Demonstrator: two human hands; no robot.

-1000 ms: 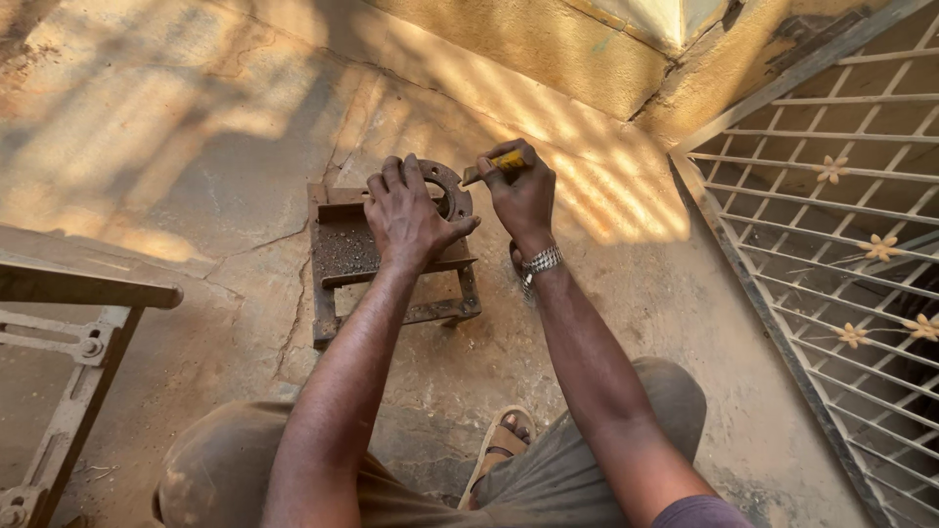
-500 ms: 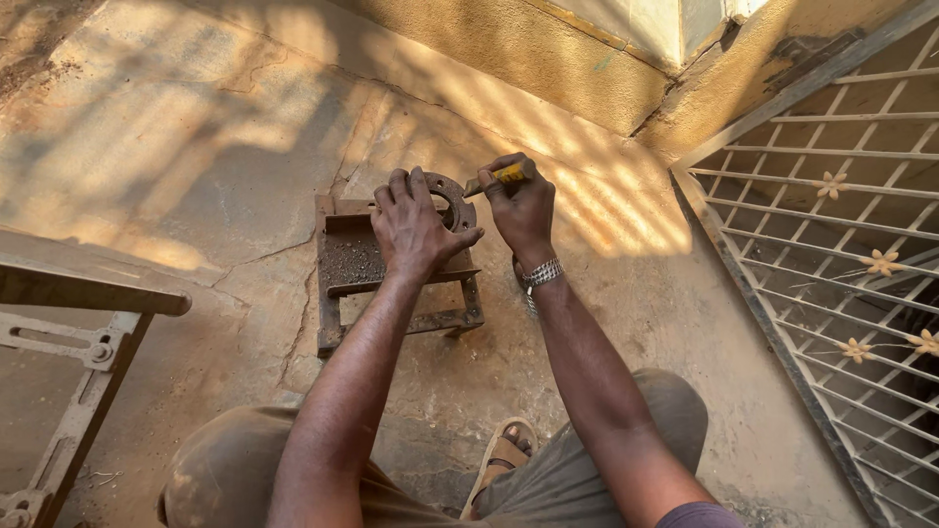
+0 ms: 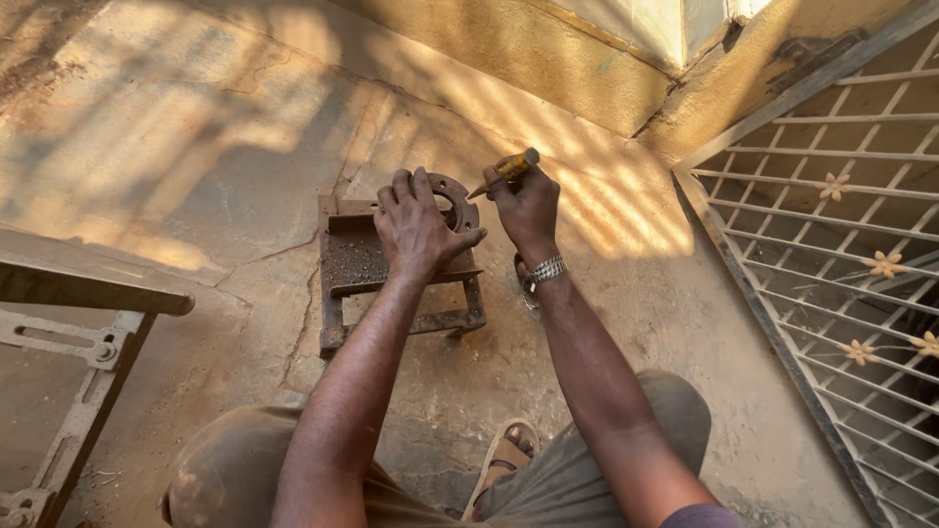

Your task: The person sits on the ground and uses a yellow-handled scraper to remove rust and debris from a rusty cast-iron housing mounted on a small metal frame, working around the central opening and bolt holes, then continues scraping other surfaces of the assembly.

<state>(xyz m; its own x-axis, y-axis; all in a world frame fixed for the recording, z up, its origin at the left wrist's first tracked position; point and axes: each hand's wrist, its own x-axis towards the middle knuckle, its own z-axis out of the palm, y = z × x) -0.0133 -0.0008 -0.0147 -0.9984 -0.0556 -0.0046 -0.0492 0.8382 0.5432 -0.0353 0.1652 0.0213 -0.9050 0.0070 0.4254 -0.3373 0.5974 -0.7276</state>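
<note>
While the metal ring is pressed onto the steel frame by the left hand, a yellow-handled tool is clamped in the right hand beside the ring.

I saw open concrete floor to the left of and beyond the rusty metal frame, room enough for a hand to pass. On the right, the white metal grille closed that side off. The yellow wall base blocked the far edge. A metal bracket stand crowded the near left, and my knees hemmed in the near side.
</note>
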